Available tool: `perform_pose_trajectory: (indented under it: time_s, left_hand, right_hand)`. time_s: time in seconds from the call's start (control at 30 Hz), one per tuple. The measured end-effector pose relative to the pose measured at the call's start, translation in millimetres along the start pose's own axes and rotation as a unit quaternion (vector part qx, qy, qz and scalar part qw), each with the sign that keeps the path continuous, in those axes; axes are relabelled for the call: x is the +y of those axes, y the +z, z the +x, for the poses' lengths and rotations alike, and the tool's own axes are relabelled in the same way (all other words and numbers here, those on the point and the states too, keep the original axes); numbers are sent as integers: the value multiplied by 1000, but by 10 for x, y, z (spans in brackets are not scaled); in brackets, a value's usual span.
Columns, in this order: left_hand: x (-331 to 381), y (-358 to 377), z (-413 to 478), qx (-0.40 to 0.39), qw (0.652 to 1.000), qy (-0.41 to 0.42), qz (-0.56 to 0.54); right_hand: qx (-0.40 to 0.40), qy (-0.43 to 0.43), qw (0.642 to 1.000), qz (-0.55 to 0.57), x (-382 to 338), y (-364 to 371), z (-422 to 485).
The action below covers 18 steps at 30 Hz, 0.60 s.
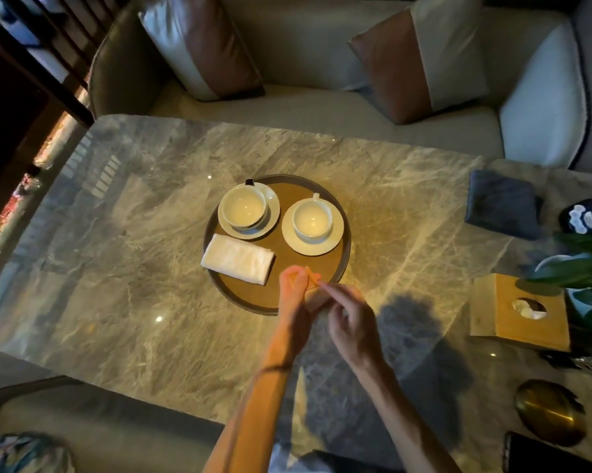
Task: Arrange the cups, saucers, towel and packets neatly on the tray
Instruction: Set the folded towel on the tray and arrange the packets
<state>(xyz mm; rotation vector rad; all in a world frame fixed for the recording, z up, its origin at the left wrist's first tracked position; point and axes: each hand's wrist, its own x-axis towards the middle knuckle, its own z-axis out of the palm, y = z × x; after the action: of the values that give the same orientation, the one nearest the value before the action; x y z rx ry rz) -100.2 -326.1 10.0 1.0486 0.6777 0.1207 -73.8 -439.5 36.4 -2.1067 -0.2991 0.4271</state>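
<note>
Lower centre: left hand (296, 285) and right hand (352, 319), fingers curled, pinch packets (315, 300) over the tray (250, 295) at its lower-right rim, apparently squaring them for the gap beside the towel (238, 258); cups (243, 206) sit on saucers (313, 245).

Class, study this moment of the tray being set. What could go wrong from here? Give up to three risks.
1. The packets are held between the left hand and right hand above the near rim of the tray; if they slip, they may land on the table.
2. The left corner of the towel appears to overhang the rim, so it could slide off.
3. The hands are near the right cup; a careless move might knock it.
</note>
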Motion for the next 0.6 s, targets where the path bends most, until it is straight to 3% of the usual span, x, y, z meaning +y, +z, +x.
perform_pose_trajectory:
  time_s: [0.07,0.13,0.27,0.4,0.5,0.6]
  left_hand:
    - [10,128,110,13,1000,10,8]
    - [2,331,226,-1,998,36,43]
    - [-61,724,465,-45,998,46,-17]
    - [-209,1007,779,-131,985,34,-107]
    - [-360,1085,946,-181,980,53,-66]
    - [-544,1069,1091,-176,961,152,148]
  right_hand:
    - [15,86,987,138,57,-181,84]
    - [-51,170,941,287,77,-251,225]
    - [-36,182,924,334,227,-406,553]
    - [-38,175,874,452,592,-668,816]
    - [29,129,900,415,860,-827,984]
    - [110,62,961,246,1098,-938,1093]
